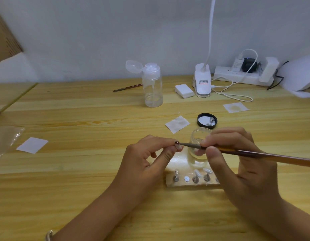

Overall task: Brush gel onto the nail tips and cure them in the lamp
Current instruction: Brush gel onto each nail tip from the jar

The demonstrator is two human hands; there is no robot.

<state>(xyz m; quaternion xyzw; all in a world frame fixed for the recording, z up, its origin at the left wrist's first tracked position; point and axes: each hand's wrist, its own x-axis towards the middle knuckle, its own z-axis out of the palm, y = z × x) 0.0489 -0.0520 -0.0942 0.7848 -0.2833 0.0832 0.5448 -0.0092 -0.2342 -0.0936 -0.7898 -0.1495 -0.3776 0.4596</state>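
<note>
Head camera looks down at a wooden table (81,171). The left hand (145,159) pinches one nail tip (178,146) between thumb and finger. The right hand (237,153) grips a brush (255,154), and its hairs touch that nail tip.

Just behind the hands stands one small glass jar (199,136), open, with a little clear stuff at the bottom. One black lid (207,120) lies upside down behind it with two little metal bits inside. Near the back edge stands one pump bottle (153,86), cap flipped open, with a little clear liquid low down. A second brush (128,87) lies behind it.

A holder block (190,183) below the hands shows three more nail tips; the right hand hides its right end. Three loose wipes (177,124) and one wipe stack (184,91) lie around. The curing lamp (300,75) sits at the back right corner.
</note>
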